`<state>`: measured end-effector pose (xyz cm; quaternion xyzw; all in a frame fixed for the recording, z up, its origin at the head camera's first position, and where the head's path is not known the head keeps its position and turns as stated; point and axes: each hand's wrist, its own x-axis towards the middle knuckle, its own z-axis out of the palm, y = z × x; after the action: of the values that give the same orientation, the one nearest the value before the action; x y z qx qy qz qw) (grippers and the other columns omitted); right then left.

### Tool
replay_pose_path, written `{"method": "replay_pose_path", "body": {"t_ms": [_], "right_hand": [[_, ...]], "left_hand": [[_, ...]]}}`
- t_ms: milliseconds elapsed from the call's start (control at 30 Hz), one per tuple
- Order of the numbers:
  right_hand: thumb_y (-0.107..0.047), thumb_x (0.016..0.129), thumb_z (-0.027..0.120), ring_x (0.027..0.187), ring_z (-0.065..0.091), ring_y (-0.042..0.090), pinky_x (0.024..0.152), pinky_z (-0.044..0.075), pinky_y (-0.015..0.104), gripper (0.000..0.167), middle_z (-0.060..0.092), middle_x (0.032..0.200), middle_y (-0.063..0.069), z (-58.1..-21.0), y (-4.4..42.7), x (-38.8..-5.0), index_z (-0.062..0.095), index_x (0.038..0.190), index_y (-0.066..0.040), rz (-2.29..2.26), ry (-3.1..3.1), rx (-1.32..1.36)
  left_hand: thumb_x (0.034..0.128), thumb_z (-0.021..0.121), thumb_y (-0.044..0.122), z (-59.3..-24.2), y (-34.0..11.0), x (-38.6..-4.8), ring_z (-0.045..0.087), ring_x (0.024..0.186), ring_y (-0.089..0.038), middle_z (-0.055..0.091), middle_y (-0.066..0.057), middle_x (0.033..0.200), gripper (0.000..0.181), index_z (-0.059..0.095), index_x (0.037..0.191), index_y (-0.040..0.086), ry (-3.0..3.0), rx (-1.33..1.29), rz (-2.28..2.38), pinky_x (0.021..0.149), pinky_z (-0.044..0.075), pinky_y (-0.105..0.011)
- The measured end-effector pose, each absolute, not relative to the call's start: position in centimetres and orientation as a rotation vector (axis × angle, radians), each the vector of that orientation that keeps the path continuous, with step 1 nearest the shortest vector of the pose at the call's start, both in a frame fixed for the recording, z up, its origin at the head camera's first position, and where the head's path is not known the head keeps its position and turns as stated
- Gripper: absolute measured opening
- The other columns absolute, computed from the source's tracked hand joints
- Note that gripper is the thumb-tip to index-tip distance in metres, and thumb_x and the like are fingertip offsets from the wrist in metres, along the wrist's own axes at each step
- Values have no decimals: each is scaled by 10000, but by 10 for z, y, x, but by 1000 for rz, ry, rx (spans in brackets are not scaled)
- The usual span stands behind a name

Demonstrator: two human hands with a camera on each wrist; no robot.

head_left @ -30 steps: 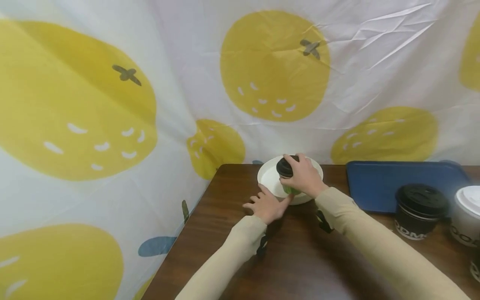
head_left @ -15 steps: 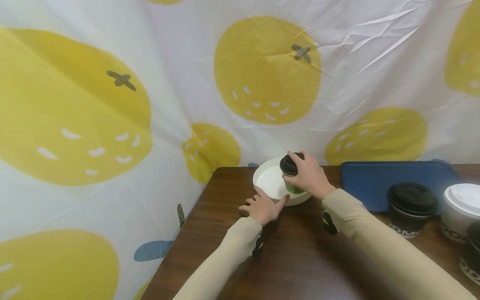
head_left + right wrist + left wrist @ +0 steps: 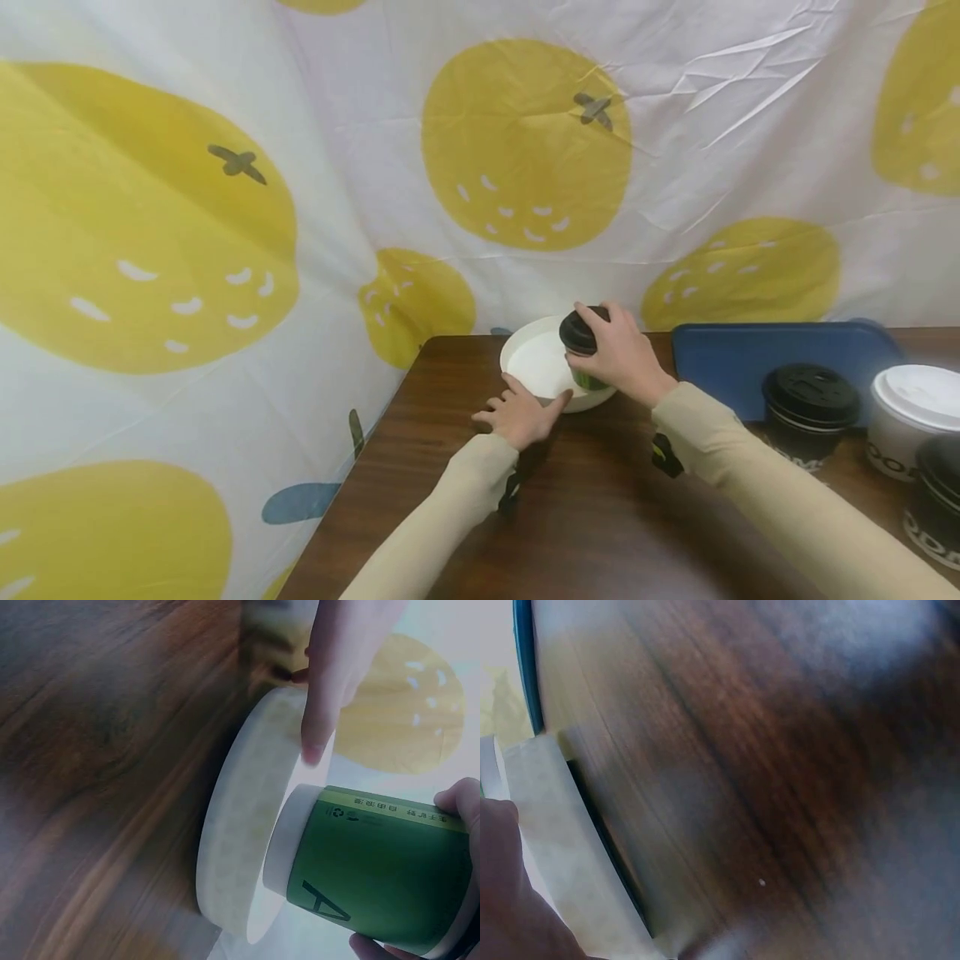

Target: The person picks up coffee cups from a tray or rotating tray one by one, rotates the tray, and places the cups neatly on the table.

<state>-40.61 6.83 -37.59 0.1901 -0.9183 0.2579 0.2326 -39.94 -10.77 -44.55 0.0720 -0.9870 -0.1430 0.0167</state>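
My right hand [image 3: 630,358] grips a green paper cup [image 3: 382,870] with a black lid [image 3: 576,332], fingers around its upper part. The cup stands over the right side of a round white dish [image 3: 534,362]. Whether its base rests on the dish floor cannot be told. With fingers spread, my left hand [image 3: 521,417] touches the near rim of the dish. In the right wrist view, the left thumb [image 3: 319,727] lies over the dish wall [image 3: 247,817]. The left wrist view has only part of that hand [image 3: 517,900] beside the dish wall [image 3: 577,855].
A blue tray [image 3: 720,367] lies at the back right. In front of it stand a black lidded cup [image 3: 810,408], a white lidded cup [image 3: 911,417] and another black cup [image 3: 937,492]. Patterned cloth [image 3: 360,83] hangs behind the brown table [image 3: 585,517].
My right hand has shifted the green cup from the dish's middle toward its right side. My left hand stays at the rim. The head view has turned slightly right.
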Motion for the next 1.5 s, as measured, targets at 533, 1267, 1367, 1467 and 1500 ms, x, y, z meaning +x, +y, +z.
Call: {"method": "replay_pose_path", "body": {"t_ms": [533,1267,1367,1467,1500], "right_hand": [[-308,855,817,1190,563,551,737,585,635,760,463,1459,349,-384,88,-388,510,1512,-78,709,-2473,507],[-305,810,836,1127,588,528,687,571,625,765,519,1394,335,-402,116,-350,541,1489,-111,655,-2447,466],[-315,794,845,1107,589,515,711,568,620,761,539,1364,335,-405,121,-345,562,1467,-99,641,-2433,452],[-330,782,855,1108,587,523,797,551,636,761,562,1338,341,-405,125,-340,580,1449,-90,598,-2416,441],[-334,777,859,1108,586,528,822,540,644,762,571,1326,342,-406,127,-338,585,1443,-86,578,-2408,439]], "left_hand": [[858,398,905,-450,-110,-403,417,1455,-536,438,-337,1565,1277,106,1625,-74,-3067,212,-485,1100,281,-827],[857,439,892,-451,-109,-404,429,1427,-557,452,-317,1554,1279,69,1635,-54,-3055,229,-526,1086,302,-822],[854,442,894,-451,-109,-404,424,1429,-561,449,-316,1557,1285,61,1636,-52,-3052,226,-540,1088,295,-827],[857,442,891,-452,-109,-405,419,1432,-565,443,-320,1559,1285,55,1636,-55,-3049,221,-553,1083,290,-835],[858,438,892,-452,-109,-405,414,1436,-566,438,-320,1564,1285,47,1637,-53,-3052,221,-553,1084,288,-836]]}}
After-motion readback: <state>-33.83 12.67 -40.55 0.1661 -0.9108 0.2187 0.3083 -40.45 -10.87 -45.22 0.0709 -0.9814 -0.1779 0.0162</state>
